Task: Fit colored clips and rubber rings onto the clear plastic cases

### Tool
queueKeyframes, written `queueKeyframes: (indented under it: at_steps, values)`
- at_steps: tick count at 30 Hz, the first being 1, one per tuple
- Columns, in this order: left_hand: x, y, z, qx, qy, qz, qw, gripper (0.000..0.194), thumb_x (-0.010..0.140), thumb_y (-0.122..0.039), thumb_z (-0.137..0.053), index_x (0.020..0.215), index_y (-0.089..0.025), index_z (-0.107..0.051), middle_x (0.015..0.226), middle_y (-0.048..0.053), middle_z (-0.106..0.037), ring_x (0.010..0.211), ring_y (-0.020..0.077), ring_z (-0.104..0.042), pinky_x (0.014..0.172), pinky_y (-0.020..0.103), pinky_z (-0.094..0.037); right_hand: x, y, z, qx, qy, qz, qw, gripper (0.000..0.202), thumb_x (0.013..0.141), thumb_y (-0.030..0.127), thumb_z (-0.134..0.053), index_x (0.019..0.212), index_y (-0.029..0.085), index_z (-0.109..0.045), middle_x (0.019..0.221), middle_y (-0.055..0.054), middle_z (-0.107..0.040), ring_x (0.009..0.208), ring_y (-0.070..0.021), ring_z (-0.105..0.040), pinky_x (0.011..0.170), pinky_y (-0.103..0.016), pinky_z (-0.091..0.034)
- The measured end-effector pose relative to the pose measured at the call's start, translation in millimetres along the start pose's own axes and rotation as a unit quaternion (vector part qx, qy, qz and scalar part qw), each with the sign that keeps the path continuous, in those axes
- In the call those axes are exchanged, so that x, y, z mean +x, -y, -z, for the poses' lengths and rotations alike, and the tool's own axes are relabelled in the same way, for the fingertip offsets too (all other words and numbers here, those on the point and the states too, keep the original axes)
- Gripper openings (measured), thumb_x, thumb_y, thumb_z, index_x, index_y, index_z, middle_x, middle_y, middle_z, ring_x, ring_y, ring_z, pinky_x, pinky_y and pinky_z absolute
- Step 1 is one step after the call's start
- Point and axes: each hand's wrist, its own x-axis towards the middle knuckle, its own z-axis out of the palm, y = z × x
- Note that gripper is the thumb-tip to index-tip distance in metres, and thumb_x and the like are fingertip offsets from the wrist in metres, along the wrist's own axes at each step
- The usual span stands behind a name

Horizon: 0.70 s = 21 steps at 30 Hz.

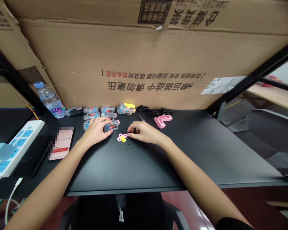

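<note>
My left hand [97, 130] rests over the front row of clear plastic pieces [112, 126] with blue and red parts inside, its fingers apart. My right hand [142, 132] is curled at the right side of a small group of discs, thumb and fingertips close together; whatever lies between them is too small to make out. The group holds black rings [129, 142], pink rings [119, 139] and yellow rings [123, 139]. Behind my right hand lies a thin pointed tool [141, 118]. Pink plastic parts [160, 121] and black plastic parts [153, 112] sit farther right.
A cardboard sheet [134, 57] stands along the back of the black table [206, 150]. At the left are a water bottle [51, 102], a phone [61, 143], a dark flat device [33, 156] and a white power strip [19, 143]. A yellow-topped piece [128, 107] stands at the back.
</note>
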Motion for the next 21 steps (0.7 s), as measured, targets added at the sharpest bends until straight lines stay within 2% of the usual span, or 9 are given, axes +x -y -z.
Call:
queueKeyframes:
  at_steps: [3,6,8,11,13,16,18,21]
  values:
    - [0.1,-0.4,-0.2,0.005,0.001,0.0,1.0,0.023,0.097,-0.033,-0.07,0.119,-0.028,-0.076,0.137,0.006,-0.073,0.128,0.0336,-0.064,0.111,0.053,-0.04,0.5,0.2,-0.6,-0.007,0.014,-0.005,1.0,0.013,0.095,0.032,-0.075,0.099,0.02,-0.078,0.093,-0.005,-0.075,0.074,-0.016,-0.066,0.07,-0.027,-0.049]
    - [0.2,-0.3,-1.0,0.007,-0.001,-0.001,1.0,0.022,0.098,-0.031,-0.068,0.119,-0.027,-0.075,0.137,0.007,-0.073,0.128,0.0335,-0.064,0.11,0.052,-0.041,-2.2,-4.2,15.5,-0.038,-0.012,-0.025,0.999,0.015,0.097,0.035,-0.072,0.098,0.021,-0.078,0.092,-0.005,-0.077,0.078,-0.0185,-0.069,0.072,-0.029,-0.049]
    - [0.1,0.1,-1.8,0.008,-0.005,0.001,1.0,0.022,0.098,-0.03,-0.068,0.119,-0.027,-0.075,0.138,0.007,-0.073,0.129,0.0338,-0.063,0.109,0.052,-0.041,-8.2,-12.1,35.8,-0.093,-0.089,-0.07,0.989,0.019,0.098,0.038,-0.069,0.096,0.022,-0.078,0.094,-0.006,-0.079,0.08,-0.0209,-0.07,0.073,-0.031,-0.048]
    - [-0.1,0.6,-3.2,0.006,-0.009,0.004,1.0,0.023,0.098,-0.03,-0.067,0.119,-0.027,-0.076,0.138,0.007,-0.073,0.13,0.0344,-0.063,0.109,0.053,-0.041,-21.4,-31.4,67.9,-0.199,-0.213,-0.203,0.935,0.019,0.097,0.038,-0.066,0.091,0.023,-0.076,0.092,-0.008,-0.08,0.082,-0.0249,-0.071,0.07,-0.033,-0.046]
    - [-0.4,0.8,-3.9,0.001,-0.012,0.004,1.0,0.024,0.098,-0.029,-0.066,0.12,-0.027,-0.076,0.138,0.007,-0.074,0.13,0.0348,-0.063,0.11,0.054,-0.041,-28.8,-45.1,80.9,-0.225,-0.198,-0.288,0.909,0.019,0.092,0.039,-0.069,0.088,0.023,-0.077,0.091,-0.009,-0.08,0.084,-0.0272,-0.071,0.068,-0.033,-0.046]
    - [-0.9,1.0,-4.7,-0.008,-0.02,0.003,1.0,0.024,0.098,-0.03,-0.066,0.119,-0.028,-0.076,0.138,0.007,-0.073,0.13,0.0351,-0.063,0.112,0.055,-0.041,-33.1,-59.4,83.2,-0.244,-0.156,-0.355,0.889,0.023,0.087,0.045,-0.073,0.085,0.023,-0.079,0.091,-0.012,-0.08,0.081,-0.0281,-0.072,0.067,-0.035,-0.049]
    - [-1.3,0.8,-4.8,-0.011,-0.025,0.002,1.0,0.023,0.098,-0.031,-0.066,0.118,-0.028,-0.077,0.137,0.007,-0.073,0.13,0.0349,-0.062,0.113,0.055,-0.041,-32.4,-63.9,78.6,-0.245,-0.143,-0.365,0.887,0.024,0.085,0.045,-0.076,0.079,0.022,-0.079,0.082,-0.012,-0.078,0.074,-0.0267,-0.072,0.066,-0.035,-0.049]
    - [-1.5,-1.3,-3.8,-0.014,-0.031,0.001,0.999,0.021,0.099,-0.031,-0.065,0.116,-0.028,-0.077,0.137,0.007,-0.073,0.131,0.0343,-0.062,0.114,0.055,-0.04,-30.1,-64.8,74.0,-0.225,-0.149,-0.342,0.9,0.023,0.084,0.04,-0.077,0.068,0.022,-0.076,0.067,-0.008,-0.073,0.064,-0.0229,-0.068,0.061,-0.032,-0.048]
